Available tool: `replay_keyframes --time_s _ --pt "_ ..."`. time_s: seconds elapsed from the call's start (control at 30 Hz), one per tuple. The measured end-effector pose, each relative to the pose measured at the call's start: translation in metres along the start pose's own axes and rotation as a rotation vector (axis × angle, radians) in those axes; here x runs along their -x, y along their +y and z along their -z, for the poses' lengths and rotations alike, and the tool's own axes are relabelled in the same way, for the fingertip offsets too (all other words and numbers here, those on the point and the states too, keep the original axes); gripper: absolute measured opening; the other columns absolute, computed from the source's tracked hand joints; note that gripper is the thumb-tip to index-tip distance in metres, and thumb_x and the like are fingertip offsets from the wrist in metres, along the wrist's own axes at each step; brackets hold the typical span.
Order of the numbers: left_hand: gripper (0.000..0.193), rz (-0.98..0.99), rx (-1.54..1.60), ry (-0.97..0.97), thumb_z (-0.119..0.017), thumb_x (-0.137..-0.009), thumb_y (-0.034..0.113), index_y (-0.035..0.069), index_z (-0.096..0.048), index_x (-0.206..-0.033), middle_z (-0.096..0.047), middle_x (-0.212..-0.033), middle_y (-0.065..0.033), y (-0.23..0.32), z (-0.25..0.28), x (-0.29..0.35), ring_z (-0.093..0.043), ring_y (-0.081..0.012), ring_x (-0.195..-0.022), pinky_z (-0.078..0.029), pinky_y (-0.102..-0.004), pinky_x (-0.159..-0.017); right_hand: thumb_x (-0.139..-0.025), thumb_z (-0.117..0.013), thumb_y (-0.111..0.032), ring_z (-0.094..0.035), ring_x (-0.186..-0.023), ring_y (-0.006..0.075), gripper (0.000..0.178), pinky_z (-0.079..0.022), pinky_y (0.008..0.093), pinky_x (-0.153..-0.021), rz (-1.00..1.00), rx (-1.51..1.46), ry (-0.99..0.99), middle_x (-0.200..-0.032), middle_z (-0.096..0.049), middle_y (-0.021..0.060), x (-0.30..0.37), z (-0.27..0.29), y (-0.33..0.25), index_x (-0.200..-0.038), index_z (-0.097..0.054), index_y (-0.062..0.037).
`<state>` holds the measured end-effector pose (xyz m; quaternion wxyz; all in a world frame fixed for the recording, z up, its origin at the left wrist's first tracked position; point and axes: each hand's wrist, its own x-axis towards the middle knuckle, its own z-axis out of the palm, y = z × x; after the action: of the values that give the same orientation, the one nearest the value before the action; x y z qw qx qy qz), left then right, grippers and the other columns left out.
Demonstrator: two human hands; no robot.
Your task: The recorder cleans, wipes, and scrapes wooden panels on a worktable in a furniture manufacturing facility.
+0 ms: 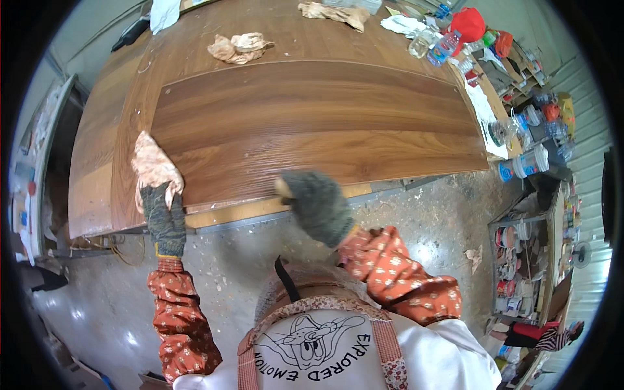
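A wide wood-grain panel (312,123) lies flat on the large work table (97,149) in front of me. My left hand (162,218), in a dark grey knit glove, grips a crumpled pinkish-white cloth (156,162) at the panel's near left corner. Over the panel's near edge, around its middle, is my right hand (317,205) in a matching glove. Its fingers are curled, and the hand is a little blurred. Something pale tan shows at its fingertips; I cannot tell whether it is a bare fingertip or a small object.
More crumpled cloths (239,48) lie beyond the panel. Plastic bottles (444,48) and a red item (468,26) crowd the far right corner. White tubs (524,162) stand at the right, above a shelf rack (523,260). Another person (539,335) is at the lower right.
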<state>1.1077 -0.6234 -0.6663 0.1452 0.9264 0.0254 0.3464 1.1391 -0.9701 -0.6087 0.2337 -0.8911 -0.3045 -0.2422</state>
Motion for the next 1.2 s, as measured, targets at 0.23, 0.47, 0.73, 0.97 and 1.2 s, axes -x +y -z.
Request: replay_keyframes --time_s 0.23,0.47,0.73,0.97,1.2 --pt "0.036 0.055 -0.092 0.073 -0.064 -0.090 0.018 0.003 -0.060 -0.123 -0.055 -0.130 -0.0228 0.012 0.005 0.005 -0.043 -0.0382 -0.130 -0.031 -0.0458 -0.111 -0.092 -0.060 -0.019 -0.062 -0.087 0.0316 0.025 -0.050 0.0421 -0.077 -0.537 0.428 0.061 -0.097 -0.065 0.0147 0.097 0.149 0.160 -0.113 -0.062 -0.0055" --pt "0.038 -0.008 0.080 -0.003 -0.065 -0.090 0.017 0.005 -0.060 -0.125 -0.051 -0.135 -0.0220 0.137 -0.041 0.015 -0.040 -0.0382 -0.133 -0.029 -0.0469 -0.112 -0.087 -0.060 -0.017 -0.061 -0.101 0.0328 0.033 -0.048 0.0456 -0.091 -0.107 0.196 0.037 -0.114 -0.064 0.0136 0.078 0.067 0.121 -0.118 -0.062 -0.0052" --pt "0.038 -0.023 0.015 -0.068 -0.061 -0.092 0.016 0.001 -0.056 -0.127 -0.051 -0.135 -0.0219 0.142 -0.034 0.016 -0.040 -0.0371 -0.132 -0.028 -0.0473 -0.112 -0.089 -0.055 -0.019 -0.058 -0.099 0.0309 0.026 -0.045 0.0456 -0.083 -0.240 0.329 -0.046 -0.106 -0.061 0.0142 0.113 0.113 0.183 -0.112 -0.059 -0.0081" --pt "0.038 -0.100 -0.034 -0.089 -0.058 -0.094 0.017 -0.002 -0.055 -0.127 -0.051 -0.133 -0.0235 0.193 -0.042 0.012 -0.040 -0.0388 -0.131 -0.027 -0.0477 -0.112 -0.083 -0.069 -0.023 -0.063 -0.082 0.0315 0.026 -0.050 0.0409 -0.075 -0.681 0.440 0.437 -0.092 -0.066 0.0122 0.145 0.226 0.285 -0.104 -0.064 -0.0096" --pt "0.037 -0.175 0.030 -0.062 -0.057 -0.095 0.017 0.000 -0.055 -0.128 -0.053 -0.133 -0.0212 0.275 -0.075 0.023 -0.041 -0.0377 -0.131 -0.028 -0.0469 -0.112 -0.083 -0.060 -0.020 -0.060 -0.089 0.0317 0.027 -0.046 0.0461 -0.084 -0.232 0.050 0.137 -0.095 -0.064 0.0132 0.089 0.161 0.193 -0.106 -0.063 -0.0071"
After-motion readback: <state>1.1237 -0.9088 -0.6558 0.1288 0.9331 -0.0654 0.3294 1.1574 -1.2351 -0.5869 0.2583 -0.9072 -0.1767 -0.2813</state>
